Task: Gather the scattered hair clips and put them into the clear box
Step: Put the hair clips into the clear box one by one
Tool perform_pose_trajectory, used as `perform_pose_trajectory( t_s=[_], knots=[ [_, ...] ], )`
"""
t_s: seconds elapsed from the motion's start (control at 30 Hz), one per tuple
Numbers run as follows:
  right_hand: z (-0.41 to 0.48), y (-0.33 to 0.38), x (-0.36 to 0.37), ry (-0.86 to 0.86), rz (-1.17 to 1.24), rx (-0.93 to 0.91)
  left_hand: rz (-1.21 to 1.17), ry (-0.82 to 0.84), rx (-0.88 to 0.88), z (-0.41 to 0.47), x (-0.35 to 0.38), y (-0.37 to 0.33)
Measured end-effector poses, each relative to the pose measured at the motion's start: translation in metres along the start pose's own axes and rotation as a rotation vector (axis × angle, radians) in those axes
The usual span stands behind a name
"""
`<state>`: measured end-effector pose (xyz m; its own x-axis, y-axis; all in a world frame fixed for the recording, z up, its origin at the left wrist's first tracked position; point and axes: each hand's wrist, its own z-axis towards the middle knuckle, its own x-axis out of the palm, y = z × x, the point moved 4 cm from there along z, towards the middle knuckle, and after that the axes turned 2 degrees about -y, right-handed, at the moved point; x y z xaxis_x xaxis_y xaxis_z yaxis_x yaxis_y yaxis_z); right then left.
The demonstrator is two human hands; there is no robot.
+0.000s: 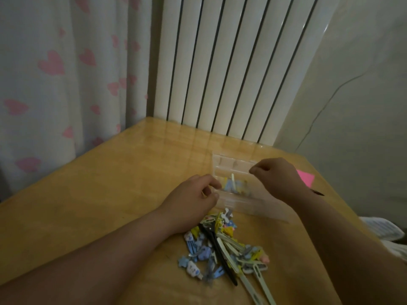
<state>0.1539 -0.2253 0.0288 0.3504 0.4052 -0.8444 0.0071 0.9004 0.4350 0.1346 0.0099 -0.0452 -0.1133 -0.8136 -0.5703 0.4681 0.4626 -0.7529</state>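
The glossy wooden table carries a clear box between the left hand and the right hand, its left edge held in the left hand's fingers and its lid lying flat on the near side. A heap of hair clips, blue, yellow, white and one long black, lies just beside the left wrist, between the forearms. A pink paper lies flat just right of the right hand, with a small dark thing beside that wrist.

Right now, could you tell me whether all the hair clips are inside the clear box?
No, a pile of hair clips lies on the table outside the clear box.
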Motion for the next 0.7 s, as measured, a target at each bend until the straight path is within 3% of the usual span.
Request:
perform_pose_trajectory(
  t_s=[0.13, 0.23, 0.33, 0.6, 0.7],
  knots=[
    [-0.053, 0.001, -0.018, -0.191, 0.224, -0.065, -0.001, -0.005, -0.005, 0.0, 0.0, -0.001],
    [-0.081, 0.004, -0.006, -0.026, 0.281, -0.117, -0.03, -0.007, -0.008, -0.001, -0.001, -0.003],
    [-0.09, 0.004, 0.01, 0.135, 0.15, -0.165, -0.045, -0.015, -0.018, -0.001, -0.001, -0.003],
    [-0.098, 0.016, 0.017, 0.235, 0.031, -0.274, -0.028, -0.014, -0.008, -0.002, 0.0, -0.002],
    [-0.102, 0.027, 0.022, 0.277, -0.121, -0.373, -0.023, -0.006, -0.009, -0.002, 0.0, -0.001]
  ],
)
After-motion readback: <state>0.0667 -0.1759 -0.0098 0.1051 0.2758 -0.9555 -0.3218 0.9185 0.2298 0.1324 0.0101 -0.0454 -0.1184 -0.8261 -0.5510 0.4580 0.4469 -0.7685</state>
